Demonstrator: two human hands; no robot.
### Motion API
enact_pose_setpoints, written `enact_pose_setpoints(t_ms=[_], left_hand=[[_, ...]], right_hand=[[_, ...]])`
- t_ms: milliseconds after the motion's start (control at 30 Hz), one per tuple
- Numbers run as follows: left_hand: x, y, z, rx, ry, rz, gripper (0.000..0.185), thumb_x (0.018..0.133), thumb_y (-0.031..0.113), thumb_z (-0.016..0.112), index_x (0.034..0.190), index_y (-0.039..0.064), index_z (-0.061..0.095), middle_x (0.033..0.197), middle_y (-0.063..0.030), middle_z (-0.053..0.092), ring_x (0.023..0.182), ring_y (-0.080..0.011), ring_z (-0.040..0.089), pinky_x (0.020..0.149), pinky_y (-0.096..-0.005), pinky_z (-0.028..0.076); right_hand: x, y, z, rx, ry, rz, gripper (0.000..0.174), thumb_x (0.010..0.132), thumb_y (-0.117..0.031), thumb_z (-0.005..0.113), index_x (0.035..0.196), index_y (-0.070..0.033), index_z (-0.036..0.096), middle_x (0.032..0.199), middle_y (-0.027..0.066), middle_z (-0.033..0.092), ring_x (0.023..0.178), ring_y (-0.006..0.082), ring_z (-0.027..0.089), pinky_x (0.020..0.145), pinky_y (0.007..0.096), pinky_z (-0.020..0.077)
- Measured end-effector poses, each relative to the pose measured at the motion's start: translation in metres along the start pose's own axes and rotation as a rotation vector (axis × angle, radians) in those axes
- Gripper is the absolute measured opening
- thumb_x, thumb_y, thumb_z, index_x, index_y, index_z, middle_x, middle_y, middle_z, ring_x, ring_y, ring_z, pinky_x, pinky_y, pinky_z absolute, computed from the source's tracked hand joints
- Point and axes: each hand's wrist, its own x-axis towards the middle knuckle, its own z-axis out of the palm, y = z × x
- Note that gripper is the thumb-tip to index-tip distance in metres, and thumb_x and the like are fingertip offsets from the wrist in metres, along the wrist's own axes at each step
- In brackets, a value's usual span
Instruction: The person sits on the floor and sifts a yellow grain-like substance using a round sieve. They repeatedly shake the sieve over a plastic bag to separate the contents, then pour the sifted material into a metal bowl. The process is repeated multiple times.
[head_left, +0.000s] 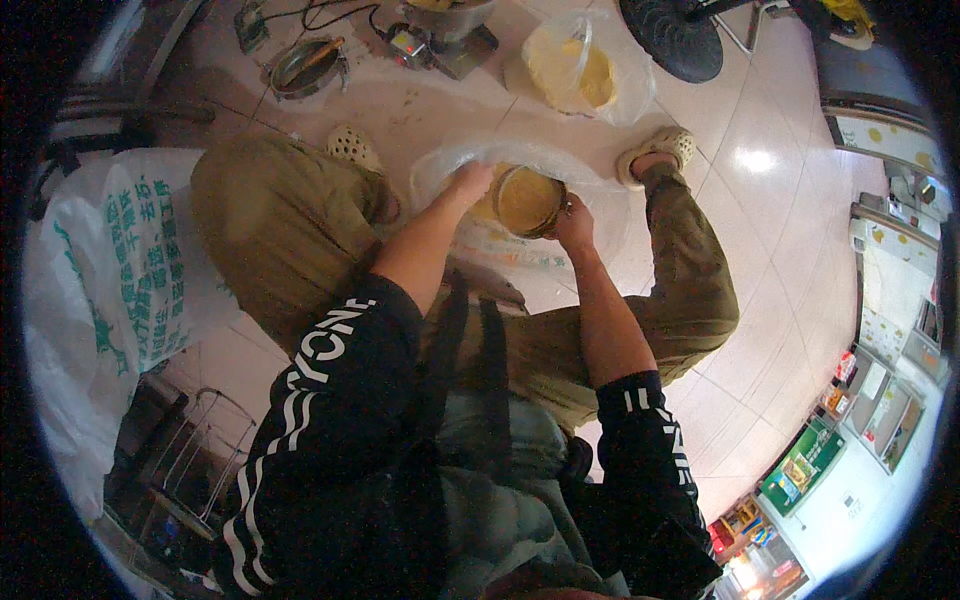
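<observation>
My right hand (575, 223) grips the right rim of a round, shallow sieve or pan (529, 199). A yellowish layer, apparently powder, covers its inside. Beneath and around it lies an opened clear plastic bag (600, 176) with printed writing on its near side. Yellow material (484, 208) shows in the bag, left of the round vessel. My left hand (474, 180) is at the left part of the bag's mouth, close to the vessel; its fingertips are hidden, so what they hold is unclear. Both hands are between my spread knees, low over the tiled floor.
Ahead stands a plastic-lined container of yellow powder (581, 75). A metal pot (454, 16), a small device with a cable (407, 46) and a pan with a wooden-looking handle (304, 69) are farther left. A large white printed sack (142, 255) is at my left; a black round base (675, 37) is ahead right.
</observation>
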Motion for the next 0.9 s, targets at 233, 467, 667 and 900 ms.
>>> enact_pose_setpoints(t_ms=[233,467,667,900], left_hand=[[-0.028,0.068,-0.046,-0.62,-0.192,-0.465,0.046,0.089,0.043,0.052,0.106,0.002,0.064,0.091,-0.0234,0.065,0.079,-0.0322,0.066,0.066,-0.0407,0.051],[-0.022,0.047,-0.041,-0.461,-0.09,-0.332,0.054,0.091,0.046,0.046,0.098,-0.004,0.064,0.081,-0.0191,0.067,0.071,-0.0304,0.066,0.064,-0.0415,0.05],[-0.031,0.059,-0.049,-0.524,-0.116,-0.343,0.046,0.092,0.044,0.048,0.091,0.001,0.064,0.072,-0.012,0.062,0.062,-0.026,0.059,0.057,-0.039,0.046],[-0.02,0.045,-0.034,-0.486,-0.15,-0.319,0.047,0.091,0.041,0.052,0.092,-0.003,0.066,0.073,-0.0193,0.063,0.065,-0.029,0.061,0.062,-0.0411,0.049]], right_hand=[[-0.001,0.024,-0.002,-0.122,0.04,-0.12,0.044,0.081,-0.004,0.063,0.124,0.001,0.054,0.1,0.018,0.068,0.076,0.026,0.07,0.055,0.0322,0.0592],[0.004,0.013,-0.002,0.136,0.063,0.046,0.035,0.085,-0.004,0.056,0.12,0.002,0.055,0.095,0.0176,0.066,0.074,0.0232,0.069,0.053,0.0358,0.0608],[0.008,0.013,-0.007,0.146,0.025,0.04,0.035,0.086,-0.007,0.058,0.12,0.001,0.056,0.096,0.0158,0.067,0.076,0.0238,0.07,0.054,0.0347,0.0588],[-0.011,-0.021,-0.014,-0.061,0.019,0.034,0.035,0.088,-0.012,0.056,0.119,0.002,0.056,0.099,0.0178,0.068,0.077,0.0278,0.07,0.057,0.0363,0.0592]])
